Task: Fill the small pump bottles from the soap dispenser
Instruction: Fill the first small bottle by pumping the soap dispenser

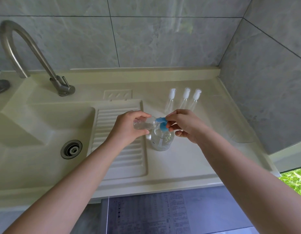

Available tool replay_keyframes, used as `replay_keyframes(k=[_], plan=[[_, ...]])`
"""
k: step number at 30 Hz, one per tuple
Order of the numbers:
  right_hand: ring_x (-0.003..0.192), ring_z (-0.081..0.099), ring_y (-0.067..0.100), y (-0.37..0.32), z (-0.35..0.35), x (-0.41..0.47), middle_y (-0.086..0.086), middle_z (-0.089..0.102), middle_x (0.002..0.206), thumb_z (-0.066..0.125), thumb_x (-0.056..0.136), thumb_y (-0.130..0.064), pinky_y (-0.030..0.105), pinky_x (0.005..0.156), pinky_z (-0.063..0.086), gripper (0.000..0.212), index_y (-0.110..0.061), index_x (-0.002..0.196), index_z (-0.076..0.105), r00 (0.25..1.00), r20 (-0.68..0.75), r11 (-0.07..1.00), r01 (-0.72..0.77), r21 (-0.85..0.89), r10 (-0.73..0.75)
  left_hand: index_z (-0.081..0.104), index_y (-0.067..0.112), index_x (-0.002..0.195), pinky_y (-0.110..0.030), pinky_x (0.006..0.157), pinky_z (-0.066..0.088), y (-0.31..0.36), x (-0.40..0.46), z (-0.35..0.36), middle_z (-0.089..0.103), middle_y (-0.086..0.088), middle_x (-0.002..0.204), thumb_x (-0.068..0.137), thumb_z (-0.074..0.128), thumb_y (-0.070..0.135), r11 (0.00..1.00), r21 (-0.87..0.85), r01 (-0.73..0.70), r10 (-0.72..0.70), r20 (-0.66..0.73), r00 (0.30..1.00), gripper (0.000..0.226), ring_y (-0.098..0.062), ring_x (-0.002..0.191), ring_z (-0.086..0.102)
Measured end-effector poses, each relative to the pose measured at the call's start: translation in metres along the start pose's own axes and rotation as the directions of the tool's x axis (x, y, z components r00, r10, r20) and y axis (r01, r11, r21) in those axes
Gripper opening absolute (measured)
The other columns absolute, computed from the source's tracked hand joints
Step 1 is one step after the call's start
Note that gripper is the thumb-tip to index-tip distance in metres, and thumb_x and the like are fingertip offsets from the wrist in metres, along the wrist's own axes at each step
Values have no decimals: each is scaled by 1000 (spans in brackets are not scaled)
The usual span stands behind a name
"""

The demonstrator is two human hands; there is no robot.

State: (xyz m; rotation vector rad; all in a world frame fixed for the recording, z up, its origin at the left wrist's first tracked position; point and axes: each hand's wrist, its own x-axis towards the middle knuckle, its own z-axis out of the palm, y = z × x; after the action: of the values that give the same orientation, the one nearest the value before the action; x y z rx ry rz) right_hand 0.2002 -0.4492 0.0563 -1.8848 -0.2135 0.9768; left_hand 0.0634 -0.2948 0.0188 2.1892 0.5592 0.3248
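Your two bare forearms reach in from the worktop's [180, 164] front edge and meet over its middle. Your left hand [129, 127] curls its fingers and thumb around a small clear bottle [143, 124], holding it nearly on its side with the open mouth turned right, against the blue spout. Your right hand [183, 125] pinches the blue pump head [162, 124] of the soap dispenser [160, 141] between thumb and fingertips, the remaining fingers curled beneath. The dispenser, a clear round bottle with liquid inside, stands upright on the worktop directly below both hands, just right of the ribbed draining board [119, 144]. The small bottle sits above the dispenser's left shoulder, touching the pump's spout; whether soap is flowing you cannot tell.

Left of the draining board lies the sink [36, 132], its metal drain [71, 149] near the front.

Beyond your hands, toward the worktop's back right, three pump tops [186, 97] with white heads and clear tubes lie side by side, apart from one another, heads pointing at the wall. A moulded soap dish [117, 95] sits in the worktop behind the draining board. At the back left corner a curved steel tap [28, 51] arches over the sink. Grey marbled tiles [163, 39] cover the walls behind and to the right.
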Motion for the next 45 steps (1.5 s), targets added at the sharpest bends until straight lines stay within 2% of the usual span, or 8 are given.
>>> replay_keyframes(k=[4,10,18,27,30,33,45], plan=[[56,59,11,-2,0,0,2,71,68,58,94,-11,23,54,38,4,-12,97,61,1000,-2,1000,-2,-11,2,72,28,114,2,84,37,2,-1,0,70,7,104,66,89,9,1000,-6,5,-5,0,1000,54,-6,98,63],[55,55,12,-2,-3,2,7,70,69,60,94,-6,21,49,38,4,-7,94,64,999,38,995,-34,89,31,71,30,114,1,86,38,2,-3,-1,70,9,105,67,89,10,1000,-12,3,-3,-7,1000,54,-5,98,63],[57,57,13,1,0,3,6,70,72,61,93,-10,22,51,37,3,-9,94,64,998,25,997,-54,57,53,71,31,114,3,82,36,-1,-3,2,69,9,107,66,89,11,1000,18,21,-21,3,1000,55,-4,98,62],[57,58,12,2,3,2,2,69,67,59,94,-12,24,52,39,4,-12,90,61,1000,-25,1000,16,5,-16,71,31,113,2,85,37,2,-5,0,71,6,106,67,89,10,1000,-5,8,-8,-6,1000,54,1,96,62],[58,58,12,3,3,1,2,70,67,60,94,-11,23,52,39,5,-12,89,61,1000,-18,999,6,33,-6,71,31,113,2,85,37,2,-5,1,70,7,106,67,89,10,1000,-4,15,-15,-7,1000,54,-3,97,63],[58,57,11,-1,-1,1,3,72,69,60,94,-10,22,54,39,4,-11,92,63,1000,-3,1000,-1,28,2,71,32,112,-4,89,41,4,-4,0,70,8,105,67,89,10,1000,7,5,-5,-10,1000,54,-6,97,63],[53,55,11,2,3,0,3,70,66,61,94,-8,21,49,38,4,-11,91,61,1000,-30,994,-3,111,6,72,29,115,1,85,38,3,-2,0,70,7,104,65,90,11,1000,28,-9,9,-15,1000,55,-6,97,63]])
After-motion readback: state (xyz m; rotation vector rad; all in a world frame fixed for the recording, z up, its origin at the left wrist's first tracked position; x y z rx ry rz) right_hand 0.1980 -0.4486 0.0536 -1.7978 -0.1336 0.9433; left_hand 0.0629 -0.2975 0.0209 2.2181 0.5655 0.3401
